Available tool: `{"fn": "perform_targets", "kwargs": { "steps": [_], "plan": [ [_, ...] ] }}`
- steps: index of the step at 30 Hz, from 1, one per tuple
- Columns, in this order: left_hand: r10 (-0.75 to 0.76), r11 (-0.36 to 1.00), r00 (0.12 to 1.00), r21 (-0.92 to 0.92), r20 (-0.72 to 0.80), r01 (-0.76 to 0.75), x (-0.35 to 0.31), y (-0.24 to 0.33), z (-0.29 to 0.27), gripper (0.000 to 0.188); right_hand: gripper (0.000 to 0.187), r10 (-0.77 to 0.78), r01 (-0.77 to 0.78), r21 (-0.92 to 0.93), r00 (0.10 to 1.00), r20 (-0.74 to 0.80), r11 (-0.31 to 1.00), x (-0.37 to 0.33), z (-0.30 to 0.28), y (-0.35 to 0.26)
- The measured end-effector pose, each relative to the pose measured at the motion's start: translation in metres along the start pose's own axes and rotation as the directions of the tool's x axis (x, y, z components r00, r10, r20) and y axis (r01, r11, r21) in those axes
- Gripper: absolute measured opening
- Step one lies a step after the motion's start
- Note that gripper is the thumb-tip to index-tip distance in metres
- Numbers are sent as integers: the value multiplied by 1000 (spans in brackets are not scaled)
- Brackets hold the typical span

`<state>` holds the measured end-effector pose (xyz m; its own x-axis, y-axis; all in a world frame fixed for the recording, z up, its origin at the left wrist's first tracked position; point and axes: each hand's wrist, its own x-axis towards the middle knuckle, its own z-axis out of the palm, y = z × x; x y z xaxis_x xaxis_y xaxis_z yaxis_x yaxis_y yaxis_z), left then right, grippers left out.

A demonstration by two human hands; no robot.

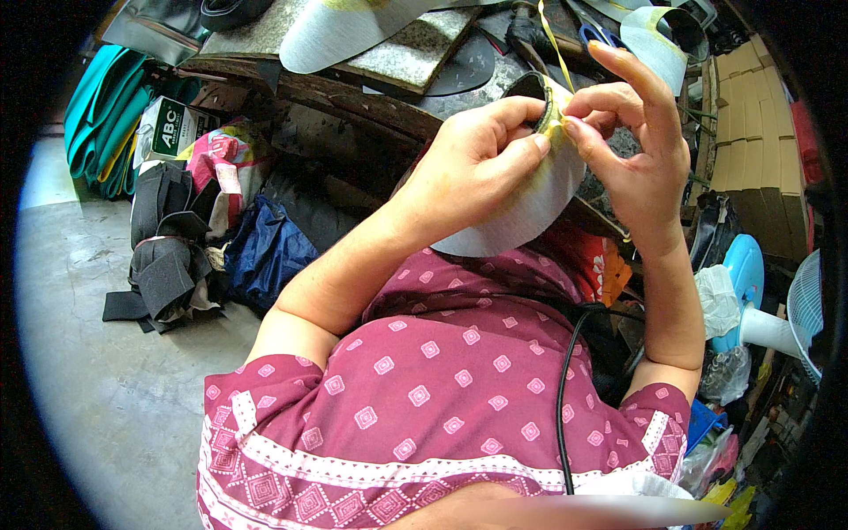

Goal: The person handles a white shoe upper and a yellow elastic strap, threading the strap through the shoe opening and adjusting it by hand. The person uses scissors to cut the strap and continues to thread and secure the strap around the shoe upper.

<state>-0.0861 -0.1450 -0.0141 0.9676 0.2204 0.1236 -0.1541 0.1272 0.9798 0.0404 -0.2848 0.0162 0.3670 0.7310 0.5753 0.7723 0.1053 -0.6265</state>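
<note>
1. In the head view, a curved piece of grey sheet material (521,221) with a yellow-stained, dark-lined edge is held up in front of the torso, its broad rounded end hanging downward, near the workbench edge.
2. The edge of this piece is pinched between the thumb and bent fingers of the left hand (464,172), which are closed on it.
3. A thin yellow strip (553,40) is met at the same edge by the right hand (645,163); thumb and forefinger are brought together there, while another finger is raised. How firmly the strip is gripped cannot be told.
4. Beyond the hands, a flat grey piece (331,40) is laid over a worn speckled board (428,62), and a curled grey piece (649,40) is seen behind the raised finger.
5. On the left, rolled green sheets (102,119), a dark blue bag (269,252) and a bundle of black strips (168,278) are gathered.
6. On the right, stacked tan cardboard (751,124) and a white-and-blue fan (768,329) are seen.
</note>
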Motion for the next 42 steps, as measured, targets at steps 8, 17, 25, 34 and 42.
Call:
{"fn": "perform_targets", "kwargs": {
  "steps": [8,17,25,34,42],
  "plan": [
    [-21,1000,1000,-8,-10,21,0,-6,-2,33,55,-270,280,-244,960,74,928,9,0,-10],
    [5,1000,991,29,-137,-1,-9,3,-14,32,65,88,-49,485,994,-58,873,-8,-1,-9],
    [84,983,963,-139,-258,-123,-16,21,-34,19,32,346,-351,-64,935,-74,934,28,-68,65],
    [-31,988,957,-151,-289,-13,14,17,-37,13,32,223,-176,-537,974,23,825,64,-73,101],
    [11,996,976,-89,-217,-31,37,0,-31,18,67,473,-297,-582,864,175,757,81,-70,115]
  ]
}}
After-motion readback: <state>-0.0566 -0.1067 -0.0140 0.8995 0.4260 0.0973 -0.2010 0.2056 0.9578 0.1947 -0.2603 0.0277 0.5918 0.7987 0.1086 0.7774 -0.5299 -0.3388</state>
